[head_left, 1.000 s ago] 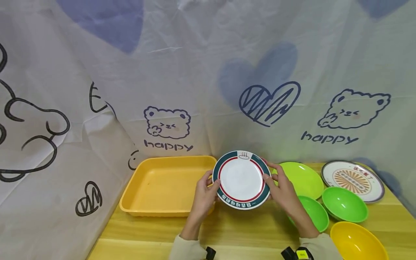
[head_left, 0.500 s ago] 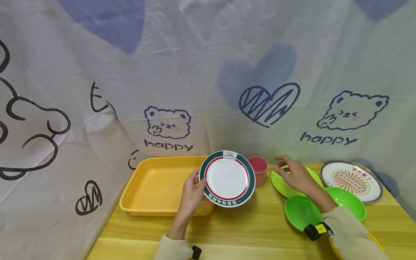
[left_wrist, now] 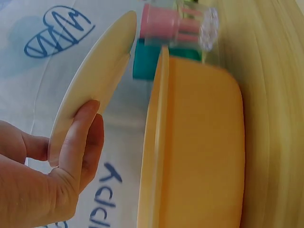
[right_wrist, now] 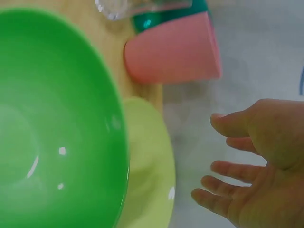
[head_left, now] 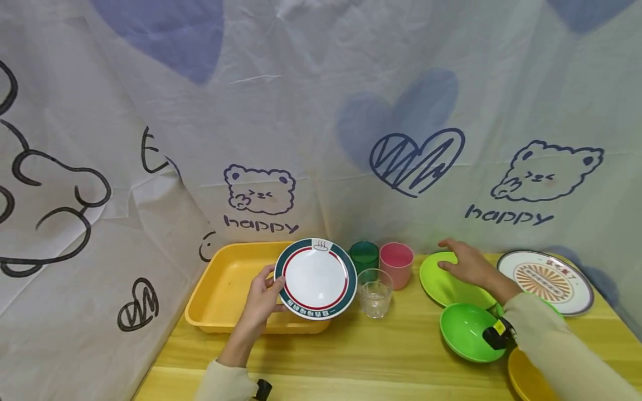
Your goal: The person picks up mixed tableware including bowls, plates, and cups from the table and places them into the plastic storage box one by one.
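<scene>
In my left hand (head_left: pixel 263 298) I grip a white plate (head_left: pixel 317 279) with a dark green rim and a red ring, thumb on its face and fingers underneath. The plate is tilted and overlaps the right part of a yellow tray (head_left: pixel 220 289); the left wrist view has it above the tray's wall (left_wrist: pixel 199 142). My right hand (head_left: pixel 470 266) is over a lime-green plate (head_left: pixel 436 278), fingers spread apart and holding nothing. In the right wrist view that hand (right_wrist: pixel 256 166) is beside the lime-green plate (right_wrist: pixel 147 166), with a green bowl (right_wrist: pixel 52 123) nearer the camera.
A pink cup (head_left: pixel 396 266), a dark green cup (head_left: pixel 364 257) and a clear glass (head_left: pixel 375 295) stand in the middle. To the right are a green bowl (head_left: pixel 468 334), a yellow-orange bowl (head_left: pixel 526 376) and a patterned white plate (head_left: pixel 572 278). A printed cloth (head_left: pixel 321 111) hangs behind the table (head_left: pixel 381 362).
My right hand has let go of the white plate and moved right, over the lime-green plate. My left hand has carried the white plate left over the tray, uncovering the cups and glass.
</scene>
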Tool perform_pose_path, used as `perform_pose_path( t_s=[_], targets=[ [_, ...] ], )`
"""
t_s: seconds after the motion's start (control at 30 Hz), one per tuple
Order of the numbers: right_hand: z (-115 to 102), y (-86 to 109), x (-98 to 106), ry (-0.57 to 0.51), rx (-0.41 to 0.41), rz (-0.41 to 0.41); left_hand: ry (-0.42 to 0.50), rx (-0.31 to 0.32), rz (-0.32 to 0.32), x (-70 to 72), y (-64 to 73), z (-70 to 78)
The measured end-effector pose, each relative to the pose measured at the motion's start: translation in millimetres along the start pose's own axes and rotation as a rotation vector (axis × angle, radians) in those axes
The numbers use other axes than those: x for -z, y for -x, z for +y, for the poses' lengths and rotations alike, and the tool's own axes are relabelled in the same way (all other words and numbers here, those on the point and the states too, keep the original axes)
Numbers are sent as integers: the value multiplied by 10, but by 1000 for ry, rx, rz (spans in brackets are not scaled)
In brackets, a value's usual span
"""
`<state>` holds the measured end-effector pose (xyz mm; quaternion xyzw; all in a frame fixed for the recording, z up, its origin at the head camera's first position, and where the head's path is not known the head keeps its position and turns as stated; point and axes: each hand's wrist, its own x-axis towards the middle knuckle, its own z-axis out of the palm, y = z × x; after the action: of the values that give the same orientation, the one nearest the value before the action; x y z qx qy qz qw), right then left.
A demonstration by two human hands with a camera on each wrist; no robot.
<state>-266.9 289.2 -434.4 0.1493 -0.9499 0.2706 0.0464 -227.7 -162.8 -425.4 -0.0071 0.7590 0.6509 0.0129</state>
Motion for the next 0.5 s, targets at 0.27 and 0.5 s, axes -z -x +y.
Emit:
perform_pose_path(
  t_s=[0.27,0.5],
  targets=[
    [319,-79,-71,103,20,-33,-79,69,60,379,-3,0],
    [456,-28,-63,114,8,-21,-90,126,66,641,-33,-36]
  ],
)
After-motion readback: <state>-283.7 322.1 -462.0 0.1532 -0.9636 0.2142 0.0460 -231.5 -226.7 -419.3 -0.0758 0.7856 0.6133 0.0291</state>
